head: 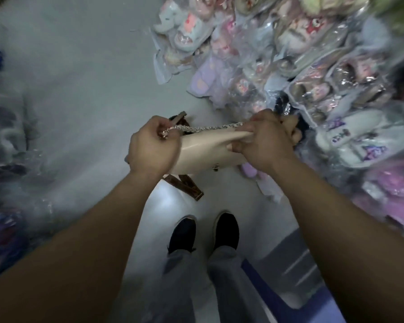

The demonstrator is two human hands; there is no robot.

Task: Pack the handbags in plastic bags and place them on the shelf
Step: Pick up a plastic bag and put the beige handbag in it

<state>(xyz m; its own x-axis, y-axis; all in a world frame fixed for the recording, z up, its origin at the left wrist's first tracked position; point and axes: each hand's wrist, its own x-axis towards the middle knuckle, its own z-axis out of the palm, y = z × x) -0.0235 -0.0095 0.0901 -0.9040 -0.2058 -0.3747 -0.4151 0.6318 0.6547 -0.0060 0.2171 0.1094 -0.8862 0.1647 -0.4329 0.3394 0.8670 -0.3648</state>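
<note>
Both hands are on the cream handbag (203,151), held up over the floor (91,89). Left hand (153,148) fingers pinch the chain strap (208,128) end, right hand (264,142) fingers grip the bag's top edge. Bagged slippers (313,66) are piled just beside.

I log one pale grey floor (84,85), bearing bagged slippers (313,66) heaped from twelve to three o'clock, a brown patterned strap (187,187) at centre, and wrapped goods (7,127) at nine o'clock.

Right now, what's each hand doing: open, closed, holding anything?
Left hand: closed, pinching the chain strap of the cream handbag.
Right hand: closed, gripping the handbag's other end.
</note>
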